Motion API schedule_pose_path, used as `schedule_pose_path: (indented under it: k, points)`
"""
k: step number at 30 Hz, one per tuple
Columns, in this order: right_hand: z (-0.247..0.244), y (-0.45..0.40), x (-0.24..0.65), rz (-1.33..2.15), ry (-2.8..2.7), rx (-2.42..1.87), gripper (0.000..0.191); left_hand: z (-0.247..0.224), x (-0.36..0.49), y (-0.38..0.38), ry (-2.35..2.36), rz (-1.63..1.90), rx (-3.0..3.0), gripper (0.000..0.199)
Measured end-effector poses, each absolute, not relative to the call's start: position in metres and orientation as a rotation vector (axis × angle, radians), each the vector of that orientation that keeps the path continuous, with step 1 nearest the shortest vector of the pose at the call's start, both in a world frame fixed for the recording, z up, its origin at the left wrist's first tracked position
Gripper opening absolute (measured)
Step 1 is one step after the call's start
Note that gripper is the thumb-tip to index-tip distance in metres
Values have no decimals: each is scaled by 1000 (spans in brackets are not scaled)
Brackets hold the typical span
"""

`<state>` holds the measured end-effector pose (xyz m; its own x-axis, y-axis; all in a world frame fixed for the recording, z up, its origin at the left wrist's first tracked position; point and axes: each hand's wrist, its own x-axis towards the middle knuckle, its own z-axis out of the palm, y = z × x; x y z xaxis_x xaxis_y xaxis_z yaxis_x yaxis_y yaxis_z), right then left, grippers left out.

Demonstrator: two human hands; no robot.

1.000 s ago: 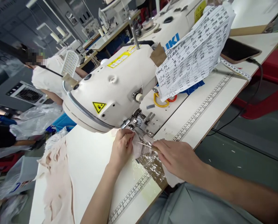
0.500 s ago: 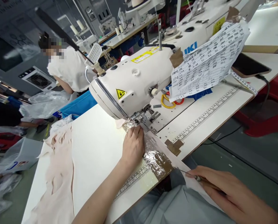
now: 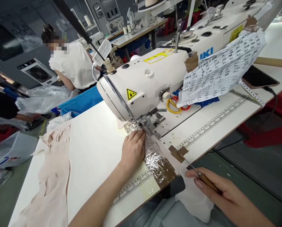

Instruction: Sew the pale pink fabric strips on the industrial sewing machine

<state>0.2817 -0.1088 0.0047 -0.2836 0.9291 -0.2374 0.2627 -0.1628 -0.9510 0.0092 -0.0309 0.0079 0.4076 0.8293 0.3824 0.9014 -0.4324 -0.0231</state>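
Observation:
My left hand [image 3: 134, 145] rests on the table just before the needle area of a white sewing machine [image 3: 141, 82]. Its fingers are bent and close together at the edge of a pale pink fabric strip [image 3: 163, 150], which runs from the presser foot [image 3: 144, 122] over the table edge and hangs down. My right hand [image 3: 216, 186] grips an awl by its wooden handle [image 3: 208, 182]. The awl's thin metal shaft points up-left over the strip, near the brown tape on the table edge. Under the strip lies shiny clear tape [image 3: 155, 160].
Pale pink fabric pieces [image 3: 52, 170] lie on the left. Yellow and red scissor handles [image 3: 174, 106], a handwritten sheet [image 3: 222, 67] and a phone [image 3: 260, 77] are on the right. Printed rulers [image 3: 216, 121] mark the table. A person in white [image 3: 73, 64] stands behind.
My right hand has turned the awl so its shaft points more upward. The hanging strip end has shifted and now falls below the table edge. My left hand stays near the presser foot.

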Motion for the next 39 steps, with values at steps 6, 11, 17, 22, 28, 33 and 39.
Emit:
schedule_pose_path:
  k: [6, 11, 17, 22, 28, 33, 39]
  points:
    - [4, -118, 252, 1754, -1108, -1214, 41, 7, -2, -23, -1494, -585, -2529, 41]
    - [7, -117, 243, 1593, -1292, -1277, 40, 6, -3, -25, -1417, -562, -2547, 42]
    - [15, -98, 243, 1283, -1641, -1318, 31, 7, 7, -26, -1456, -450, -2467, 36]
    - [22, -82, 232, 1120, -1779, -1280, 26, 13, 9, -19, -1474, -477, -2459, 35]
    - [22, -77, 228, 1050, -1864, -1264, 26, 13, 0, -16, -1418, -643, -2557, 33]
    - [19, -77, 227, 1052, -1883, -1245, 21, 11, -3, -15, -1402, -725, -2617, 38]
    - [22, -70, 221, 1008, -1926, -1252, 21, 10, 1, -18, -1479, -610, -2491, 36]
